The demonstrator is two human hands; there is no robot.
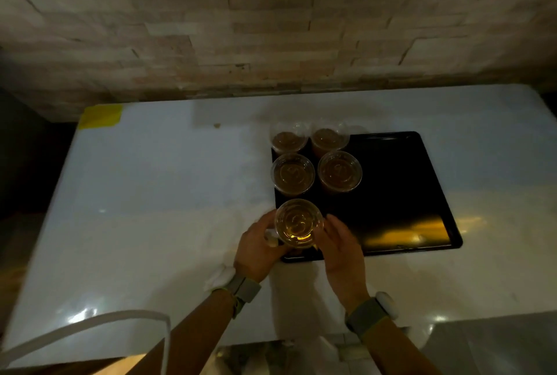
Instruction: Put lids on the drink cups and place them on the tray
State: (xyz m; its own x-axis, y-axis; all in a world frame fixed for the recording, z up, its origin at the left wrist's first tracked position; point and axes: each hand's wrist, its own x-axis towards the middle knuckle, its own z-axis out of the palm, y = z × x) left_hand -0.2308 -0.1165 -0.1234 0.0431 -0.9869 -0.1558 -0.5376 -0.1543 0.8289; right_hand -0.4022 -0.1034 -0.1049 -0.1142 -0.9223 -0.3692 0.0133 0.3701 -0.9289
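We reach both forearms forward, a band on each wrist. Our left hand (256,249) curls its fingers (272,240) inward in a grip, while our right hand (340,243) faces it, palm inward, fingers extended.

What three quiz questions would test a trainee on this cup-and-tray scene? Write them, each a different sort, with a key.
1. How many drink cups sit in the far two rows on the black tray, not counting the one in hand?
2. True or false: the left hand and right hand flank the nearest lidded cup at the tray's near left corner.
3. The yellow patch lies at the white counter's: A) far left corner, B) near right corner, C) centre.

Key: 1) four; 2) true; 3) A
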